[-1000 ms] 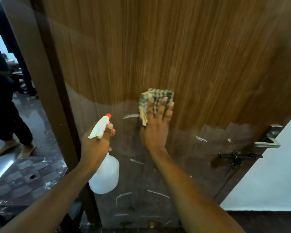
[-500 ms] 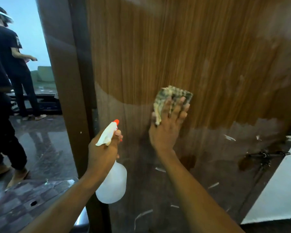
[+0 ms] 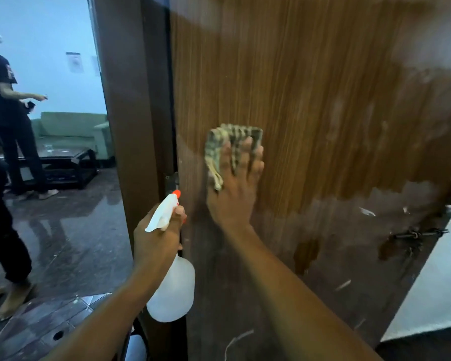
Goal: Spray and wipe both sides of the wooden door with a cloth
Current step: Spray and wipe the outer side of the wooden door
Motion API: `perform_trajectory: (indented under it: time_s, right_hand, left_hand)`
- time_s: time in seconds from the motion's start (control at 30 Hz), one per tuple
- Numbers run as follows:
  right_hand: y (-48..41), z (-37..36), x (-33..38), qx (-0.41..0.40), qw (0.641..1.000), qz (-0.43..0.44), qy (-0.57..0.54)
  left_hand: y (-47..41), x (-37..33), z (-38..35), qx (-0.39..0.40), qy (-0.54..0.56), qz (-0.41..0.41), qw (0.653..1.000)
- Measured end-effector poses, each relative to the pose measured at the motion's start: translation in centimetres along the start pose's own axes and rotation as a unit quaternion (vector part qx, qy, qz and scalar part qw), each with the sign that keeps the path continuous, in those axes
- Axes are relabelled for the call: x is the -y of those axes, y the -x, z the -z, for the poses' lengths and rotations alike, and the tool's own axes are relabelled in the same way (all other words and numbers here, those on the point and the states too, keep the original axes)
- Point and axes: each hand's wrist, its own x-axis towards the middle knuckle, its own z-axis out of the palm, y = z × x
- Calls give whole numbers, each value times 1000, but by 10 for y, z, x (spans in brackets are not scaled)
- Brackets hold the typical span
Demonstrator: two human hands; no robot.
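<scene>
The wooden door fills the middle and right of the head view, its upper part bright grained wood, its lower part dull and scratched. My right hand presses a folded checked cloth flat against the door with straight fingers, near the line between the bright and dull areas. My left hand grips the neck of a white spray bottle with an orange nozzle, held close to the door's left edge beside the hinge.
The dark door frame stands left of the door. Through the opening, two people in dark clothes stand on a glossy floor, with a low table and green sofa behind. A handle and latch sit at the door's right edge.
My view has swung to the left and up, showing more of the room beyond. My right hand has slid the cloth toward the door's left edge. The left hand still holds the bottle.
</scene>
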Motion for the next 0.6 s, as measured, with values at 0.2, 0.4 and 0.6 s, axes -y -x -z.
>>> perform_trajectory:
  time_s: [0.2,0.4,0.6]
  right_hand:
    - [48,-16,0,68,966,245,34]
    - [134,-9,-92,129,968,194,94]
    - [75,-18,-17,74,997,16,23]
  left_hand:
    - [1,12,10,4,-15,-4,1000]
    - [14,25,13,9,-25,12,1000]
    - [26,32,5,4,-26,19,999]
